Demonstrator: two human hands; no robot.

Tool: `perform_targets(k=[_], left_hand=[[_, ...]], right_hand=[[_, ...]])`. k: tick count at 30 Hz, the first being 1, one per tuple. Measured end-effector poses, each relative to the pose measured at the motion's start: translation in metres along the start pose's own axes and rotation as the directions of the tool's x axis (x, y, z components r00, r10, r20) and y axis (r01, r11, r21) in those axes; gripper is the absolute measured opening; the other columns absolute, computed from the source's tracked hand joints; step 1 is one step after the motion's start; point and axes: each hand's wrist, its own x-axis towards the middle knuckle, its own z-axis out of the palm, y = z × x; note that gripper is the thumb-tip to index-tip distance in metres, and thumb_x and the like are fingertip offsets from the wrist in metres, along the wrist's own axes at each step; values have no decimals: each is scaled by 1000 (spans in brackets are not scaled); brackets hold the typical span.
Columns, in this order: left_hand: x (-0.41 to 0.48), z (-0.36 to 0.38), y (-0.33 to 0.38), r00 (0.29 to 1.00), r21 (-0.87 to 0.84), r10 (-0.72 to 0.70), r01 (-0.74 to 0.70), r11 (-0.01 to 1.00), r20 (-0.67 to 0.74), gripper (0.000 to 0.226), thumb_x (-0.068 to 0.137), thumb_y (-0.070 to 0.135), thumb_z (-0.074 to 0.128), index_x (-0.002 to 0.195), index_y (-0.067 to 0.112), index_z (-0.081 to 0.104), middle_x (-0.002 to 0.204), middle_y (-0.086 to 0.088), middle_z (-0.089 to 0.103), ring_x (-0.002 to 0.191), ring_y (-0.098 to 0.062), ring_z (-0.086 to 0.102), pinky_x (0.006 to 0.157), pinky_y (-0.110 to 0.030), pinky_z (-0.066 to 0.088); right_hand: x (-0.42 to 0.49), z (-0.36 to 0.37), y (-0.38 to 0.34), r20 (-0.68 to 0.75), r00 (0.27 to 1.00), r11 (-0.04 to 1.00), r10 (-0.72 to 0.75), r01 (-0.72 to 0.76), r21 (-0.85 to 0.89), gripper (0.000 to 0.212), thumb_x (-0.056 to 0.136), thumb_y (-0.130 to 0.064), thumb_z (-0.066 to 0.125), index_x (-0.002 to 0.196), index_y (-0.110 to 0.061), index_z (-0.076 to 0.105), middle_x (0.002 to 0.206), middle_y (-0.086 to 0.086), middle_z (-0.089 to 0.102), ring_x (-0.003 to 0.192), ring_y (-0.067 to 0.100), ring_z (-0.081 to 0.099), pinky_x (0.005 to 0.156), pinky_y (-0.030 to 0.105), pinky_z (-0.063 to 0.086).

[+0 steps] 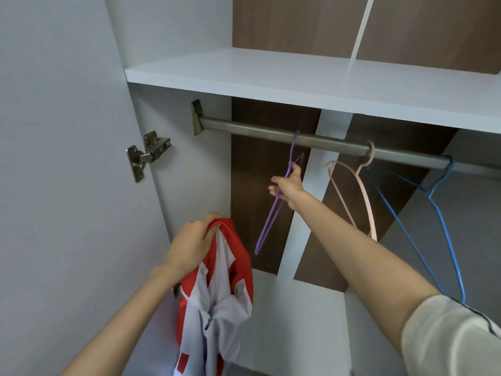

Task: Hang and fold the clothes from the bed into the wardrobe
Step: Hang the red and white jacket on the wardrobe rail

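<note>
Your left hand (192, 244) has its fingers curled tight around the bunched red-and-white garment (217, 299), low by the wardrobe door. Your right hand (288, 187) pinches the purple hanger (271, 221), hooked on the rail (271, 132).

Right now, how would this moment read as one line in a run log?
left hand: grips red-and-white garment | right hand: holds purple hanger, hook at rail | rest: pink hanger, blue hanger on rail
</note>
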Motion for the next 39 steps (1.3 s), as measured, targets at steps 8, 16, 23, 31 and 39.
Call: perform_targets(k=[8, 16, 23, 31, 39], left_hand=[[2, -1, -7, 1000, -15, -16, 15, 1000, -22, 23, 101, 19, 45, 120, 18, 58, 108, 0, 68, 97, -19, 65, 79, -21, 44], [7, 10, -1, 999, -56, 13, -11, 998, 29, 26, 102, 20, 42, 123, 16, 56, 111, -2, 66, 93, -14, 62, 79, -12, 43], [10, 29, 6, 994, -110, -71, 80, 991, 81, 28, 102, 21, 42, 125, 11, 53, 116, -10, 64, 104, -26, 62, 95, -38, 50], [1, 65, 14, 972, -42, -173, 182, 982, 158, 22, 100, 21, 45, 110, 2, 50, 104, -22, 64, 98, -38, 61, 85, -43, 48], [-38, 77, 48, 977, 40, -129, 124, 991, 170, 17, 99, 18, 46, 99, 2, 47, 95, -24, 63, 93, -41, 61, 77, -44, 47]], right_hand=[[5, -14, -8, -158, 981, 994, -111, 112, -4, 14, 102, -8, 38, 108, -18, 45, 89, 5, 50, 63, 12, 44, 50, 20, 38], [-34, -39, -26, -157, 968, 979, -196, 184, -89, 8, 105, -16, 33, 105, -16, 41, 79, 1, 46, 56, 9, 36, 37, 14, 31], [-113, -73, -18, -108, 960, 924, -259, 214, -316, 12, 103, -23, 39, 108, -12, 40, 76, 3, 47, 56, 10, 40, 48, 23, 33], [-225, -128, 12, -63, 956, 768, -285, 189, -612, 28, 103, -20, 44, 81, -13, 59, 71, 4, 65, 64, 7, 55, 59, 1, 38], [-301, -173, 42, -23, 985, 775, -174, 123, -620, 25, 100, -20, 45, 83, -20, 63, 61, -7, 66, 70, 9, 57, 66, 12, 40]])
